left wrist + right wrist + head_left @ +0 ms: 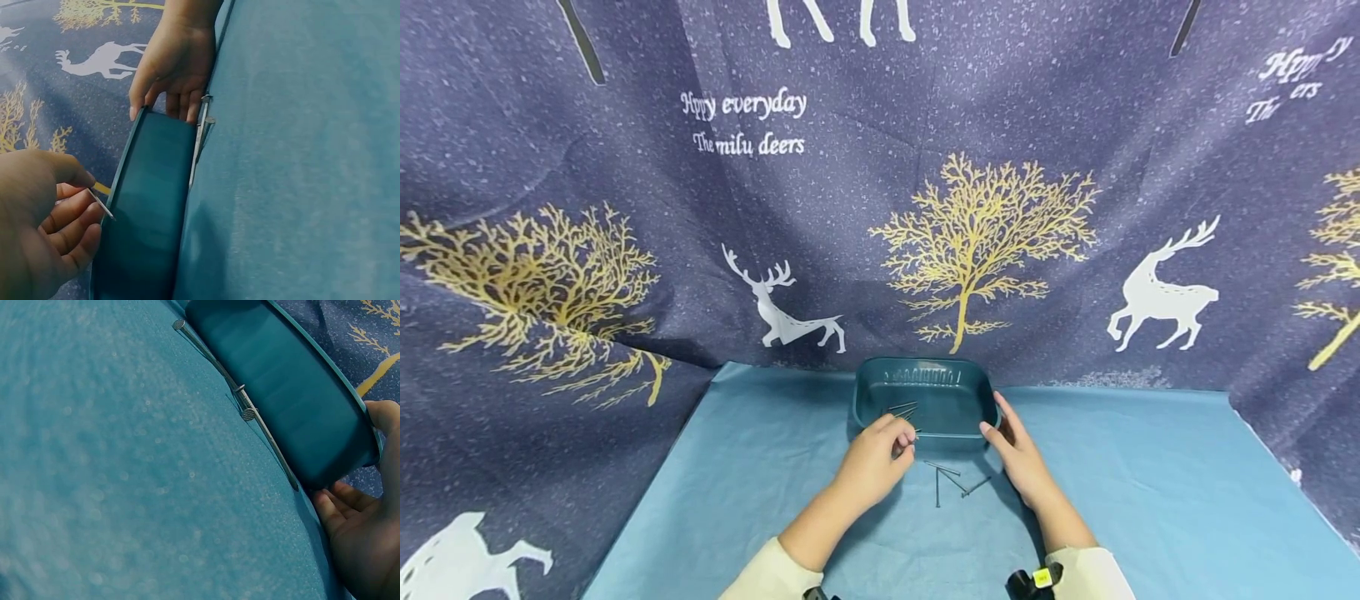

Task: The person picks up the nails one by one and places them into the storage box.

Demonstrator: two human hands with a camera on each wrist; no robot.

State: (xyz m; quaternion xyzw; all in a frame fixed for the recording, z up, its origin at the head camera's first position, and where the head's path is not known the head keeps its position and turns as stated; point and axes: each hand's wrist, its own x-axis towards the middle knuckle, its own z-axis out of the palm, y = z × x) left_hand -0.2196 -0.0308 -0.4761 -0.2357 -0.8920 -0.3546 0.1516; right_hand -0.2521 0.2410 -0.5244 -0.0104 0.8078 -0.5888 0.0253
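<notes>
A dark teal plastic tray stands on the blue cloth. Over its front left rim, my left hand pinches a thin metal nail between thumb and fingers. My right hand holds the tray by its right end, the thumb at the rim and the other fingers round the side and lower corner. Several nails lie inside the tray, at its left, partly hidden by the left hand. Several more nails lie loose on the cloth in front of the tray, between the two hands.
The blue cloth covers the table and spreads to both sides of the tray. Close behind the tray hangs a dark blue curtain printed with white deer and yellow trees. A black wrist strap shows at the right sleeve.
</notes>
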